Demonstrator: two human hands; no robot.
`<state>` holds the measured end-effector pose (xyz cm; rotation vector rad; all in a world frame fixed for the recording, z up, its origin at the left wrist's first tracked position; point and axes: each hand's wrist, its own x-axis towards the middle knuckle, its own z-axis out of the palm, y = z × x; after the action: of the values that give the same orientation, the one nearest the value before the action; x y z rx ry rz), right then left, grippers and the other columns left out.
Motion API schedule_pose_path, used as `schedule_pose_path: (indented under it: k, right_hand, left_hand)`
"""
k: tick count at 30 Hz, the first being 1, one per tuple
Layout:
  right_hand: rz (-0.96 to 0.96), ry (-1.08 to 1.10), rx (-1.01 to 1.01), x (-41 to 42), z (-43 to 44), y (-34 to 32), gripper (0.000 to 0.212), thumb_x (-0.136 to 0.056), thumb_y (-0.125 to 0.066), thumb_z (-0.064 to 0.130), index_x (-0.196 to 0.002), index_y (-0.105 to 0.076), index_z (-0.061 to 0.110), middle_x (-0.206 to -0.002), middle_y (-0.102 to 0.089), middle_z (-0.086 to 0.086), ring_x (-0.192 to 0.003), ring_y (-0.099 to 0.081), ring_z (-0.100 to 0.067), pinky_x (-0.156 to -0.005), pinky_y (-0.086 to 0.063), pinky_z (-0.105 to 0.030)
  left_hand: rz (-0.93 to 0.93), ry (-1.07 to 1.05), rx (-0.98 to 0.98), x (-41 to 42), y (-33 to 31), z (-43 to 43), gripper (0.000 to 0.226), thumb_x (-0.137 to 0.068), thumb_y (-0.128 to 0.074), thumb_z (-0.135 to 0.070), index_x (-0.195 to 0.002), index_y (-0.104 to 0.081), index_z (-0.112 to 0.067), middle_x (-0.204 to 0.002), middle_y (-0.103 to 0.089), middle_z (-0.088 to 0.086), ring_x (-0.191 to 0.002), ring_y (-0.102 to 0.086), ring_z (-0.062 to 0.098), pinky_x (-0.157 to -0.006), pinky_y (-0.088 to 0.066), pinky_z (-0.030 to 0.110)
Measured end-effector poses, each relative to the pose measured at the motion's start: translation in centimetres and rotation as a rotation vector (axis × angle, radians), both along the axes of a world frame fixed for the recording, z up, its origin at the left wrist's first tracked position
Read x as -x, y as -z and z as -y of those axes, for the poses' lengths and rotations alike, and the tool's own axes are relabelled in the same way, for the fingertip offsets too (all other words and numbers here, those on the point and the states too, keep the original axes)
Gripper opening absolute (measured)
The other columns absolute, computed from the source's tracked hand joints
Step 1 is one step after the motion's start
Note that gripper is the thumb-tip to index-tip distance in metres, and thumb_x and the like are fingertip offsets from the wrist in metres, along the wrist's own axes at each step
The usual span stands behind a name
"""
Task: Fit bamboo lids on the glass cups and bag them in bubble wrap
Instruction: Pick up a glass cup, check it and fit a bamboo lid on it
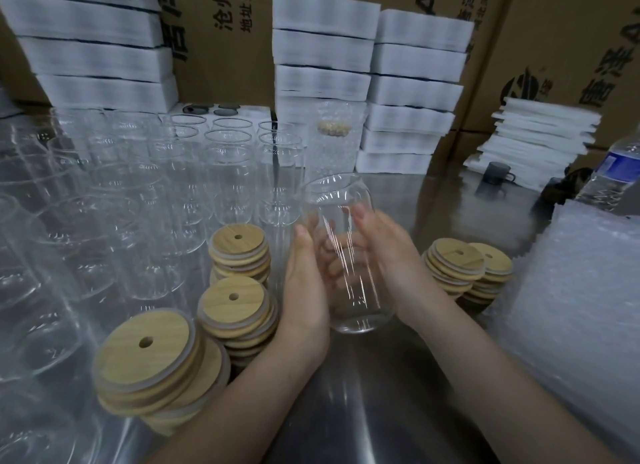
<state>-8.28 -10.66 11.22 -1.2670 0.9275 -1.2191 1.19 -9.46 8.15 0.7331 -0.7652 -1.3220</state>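
Head view, nearest: stacked bamboo lids (152, 366) on steel table (381, 401), left of forearms.
Left hand (304, 290): fingers curled round glass cup (349, 255).
Right hand (391, 266): gripping its other side.
Cup position: lidless, tilted, between both hands.
Right: bubble wrap (575, 290) pile.
Far: empty cups (180, 186) in rows, one wrapped cup (334, 134), foam stacks (412, 93).

The glass cup (346, 273) is clear, smooth and glossy; the bamboo lids (152, 356) show matt, grained wood (each rimmed by a pale ring). The bench (381, 411) is dull-shining metal, the bubble wrap (581, 290) bumpy translucent plastic.
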Motion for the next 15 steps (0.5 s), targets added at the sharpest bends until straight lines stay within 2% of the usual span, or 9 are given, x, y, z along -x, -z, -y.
schedule_pose_path:
  k: [1,3,6,8,10,12,15]
  right_hand:
    - [-0.015,0.041,0.045,-0.1,-0.1,0.1,0.060,-0.068,-0.065,0.053,-0.114,-0.060,0.015,-0.083,-0.070,-0.008,-0.064,-0.067,-0.019,-0.051,-0.054,-0.029]
    - [-0.118,0.129,0.162,-0.1,-0.1,0.6,0.059,-0.074,-0.072,0.057,-0.120,-0.056,0.026,-0.090,-0.071,0.000,-0.073,-0.069,-0.011,-0.060,-0.054,-0.025]
    - [-0.443,0.295,0.350,0.2,0.0,1.3,0.071,-0.073,-0.062,0.068,-0.135,-0.044,0.037,-0.095,-0.069,0.011,-0.085,-0.068,-0.001,-0.076,-0.052,-0.021]
    - [-0.575,0.347,0.402,0.3,0.0,1.6,0.085,-0.070,-0.051,0.078,-0.142,-0.037,0.035,-0.103,-0.065,0.011,-0.090,-0.065,-0.002,-0.078,-0.052,-0.022]
    - [-0.544,0.302,0.399,0.2,0.1,1.8,0.086,-0.069,-0.046,0.079,-0.142,-0.034,0.035,-0.110,-0.062,0.009,-0.096,-0.063,-0.002,-0.079,-0.051,-0.018]
    - [-0.442,0.218,0.374,-0.1,0.2,1.9,0.074,-0.072,-0.042,0.078,-0.136,-0.032,0.041,-0.115,-0.059,0.013,-0.104,-0.060,0.002,-0.084,-0.047,-0.013]
    - [-0.401,0.158,0.366,-0.5,0.2,2.0,0.060,-0.080,-0.033,0.075,-0.129,-0.030,0.041,-0.117,-0.053,0.019,-0.114,-0.055,0.000,-0.098,-0.044,-0.024]
  left_hand:
    - [0.022,-0.013,0.013,0.1,0.0,-0.1,0.049,-0.098,-0.027,-0.049,-0.132,-0.051,-0.024,-0.126,-0.066,0.000,-0.112,-0.066,0.019,-0.096,-0.053,0.041]
    - [0.075,-0.043,0.033,0.3,0.2,-0.3,0.055,-0.097,-0.027,-0.051,-0.135,-0.049,-0.017,-0.131,-0.063,0.007,-0.114,-0.065,0.019,-0.094,-0.055,0.036]
    - [0.174,-0.055,0.061,1.0,0.2,-1.0,0.070,-0.091,-0.036,-0.066,-0.136,-0.049,-0.013,-0.131,-0.061,0.013,-0.123,-0.058,0.026,-0.106,-0.043,0.051]
    - [0.182,-0.079,0.051,1.4,0.2,-1.4,0.078,-0.084,-0.040,-0.065,-0.142,-0.042,-0.013,-0.137,-0.056,0.012,-0.129,-0.052,0.026,-0.110,-0.037,0.053]
    - [0.181,-0.089,0.070,1.3,0.4,-1.4,0.087,-0.078,-0.046,-0.069,-0.146,-0.033,-0.015,-0.141,-0.052,0.012,-0.132,-0.050,0.027,-0.111,-0.036,0.053]
    - [0.177,-0.101,0.084,0.9,0.4,-1.5,0.088,-0.076,-0.052,-0.069,-0.143,-0.035,-0.015,-0.137,-0.056,0.013,-0.128,-0.053,0.029,-0.109,-0.038,0.054]
    - [0.173,-0.167,0.079,0.3,0.1,-1.5,0.076,-0.077,-0.058,-0.061,-0.135,-0.043,-0.014,-0.128,-0.061,0.012,-0.119,-0.060,0.028,-0.104,-0.043,0.055]
